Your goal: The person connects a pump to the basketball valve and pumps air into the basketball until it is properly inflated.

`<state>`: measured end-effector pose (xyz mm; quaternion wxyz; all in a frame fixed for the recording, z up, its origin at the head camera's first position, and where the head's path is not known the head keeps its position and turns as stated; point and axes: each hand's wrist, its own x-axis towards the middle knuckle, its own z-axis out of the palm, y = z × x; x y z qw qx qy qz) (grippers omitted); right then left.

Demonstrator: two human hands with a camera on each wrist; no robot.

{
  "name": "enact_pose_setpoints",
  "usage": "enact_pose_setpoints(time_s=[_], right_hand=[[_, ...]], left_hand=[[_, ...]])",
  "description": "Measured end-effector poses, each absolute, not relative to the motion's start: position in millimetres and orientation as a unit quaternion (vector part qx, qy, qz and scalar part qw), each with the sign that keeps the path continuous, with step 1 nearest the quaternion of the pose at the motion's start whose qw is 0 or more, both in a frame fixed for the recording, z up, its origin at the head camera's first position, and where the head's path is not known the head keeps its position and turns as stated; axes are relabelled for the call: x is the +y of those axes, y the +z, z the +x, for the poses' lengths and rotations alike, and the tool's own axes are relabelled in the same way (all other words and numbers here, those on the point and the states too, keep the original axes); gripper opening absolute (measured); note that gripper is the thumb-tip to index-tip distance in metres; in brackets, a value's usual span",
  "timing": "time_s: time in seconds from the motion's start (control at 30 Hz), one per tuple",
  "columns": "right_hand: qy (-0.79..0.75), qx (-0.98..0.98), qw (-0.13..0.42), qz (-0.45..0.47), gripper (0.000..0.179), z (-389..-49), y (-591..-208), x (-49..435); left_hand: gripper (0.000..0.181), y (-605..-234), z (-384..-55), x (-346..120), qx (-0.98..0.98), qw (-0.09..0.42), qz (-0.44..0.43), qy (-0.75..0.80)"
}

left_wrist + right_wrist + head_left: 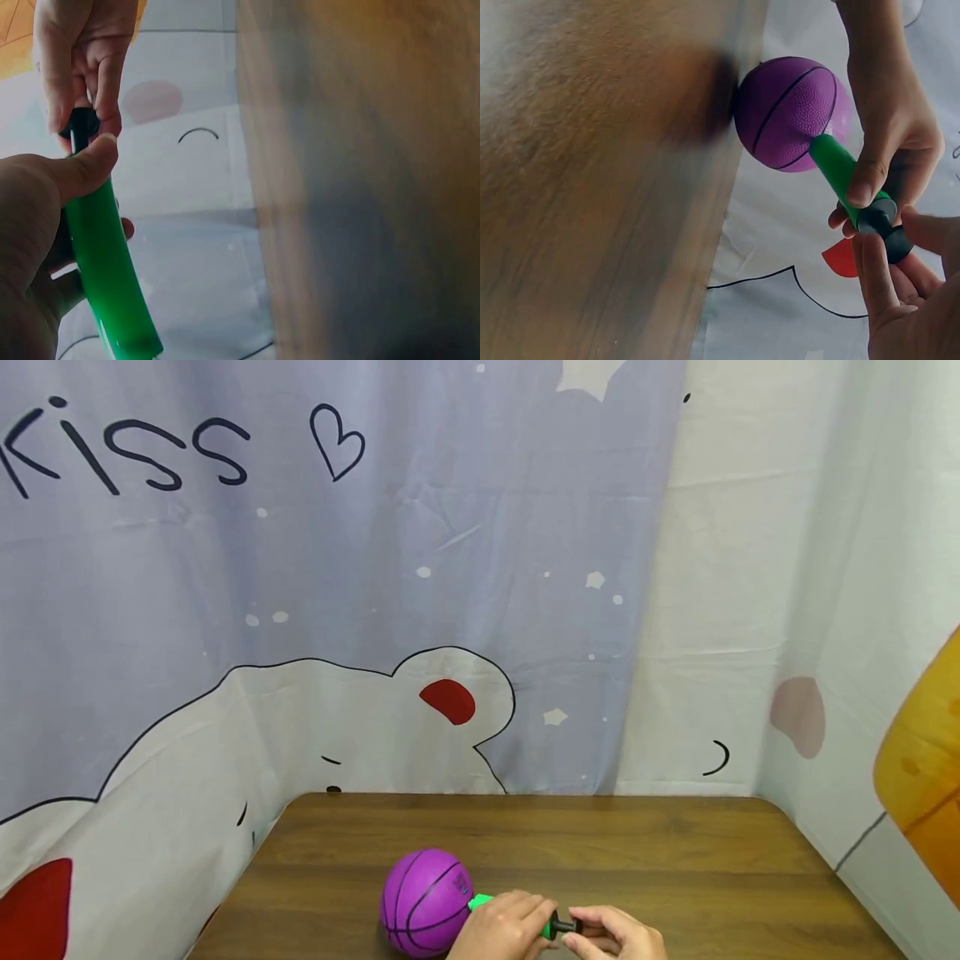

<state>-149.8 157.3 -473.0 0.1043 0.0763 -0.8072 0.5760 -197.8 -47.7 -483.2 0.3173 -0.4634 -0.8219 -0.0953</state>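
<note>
A purple ball (423, 902) with black seam lines rests on the wooden table. Against its right side stands the tip end of a green hand pump (112, 270), whose barrel my left hand (506, 927) grips. My right hand (618, 933) pinches the black handle (898, 244) at the pump's other end. A short length of black rod shows between the barrel's black cap and that handle. In the right wrist view the pump points at the ball (787, 112); the needle at the contact is too small to make out.
The brown wooden table (637, 835) reaches back to a printed curtain (450, 568) that hangs behind it and along both sides. The table's rounded back corners meet the cloth.
</note>
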Motion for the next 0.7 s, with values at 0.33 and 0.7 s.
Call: enact_pose_setpoints(time_s=[0.33, 0.7], right_hand=[[0.556, -0.802, 0.214, 0.04, 0.027, -139.6, -471.5, 169.0], [0.506, -0.817, 0.273, 0.045, 0.029, -128.8, -472.8, 205.0]], left_hand=[[0.033, -480.2, -206.8, -58.2, -0.826, 0.321, -0.454, -0.093], [0.033, -478.4, -207.0, -62.1, -0.83, 0.311, -0.452, -0.103]])
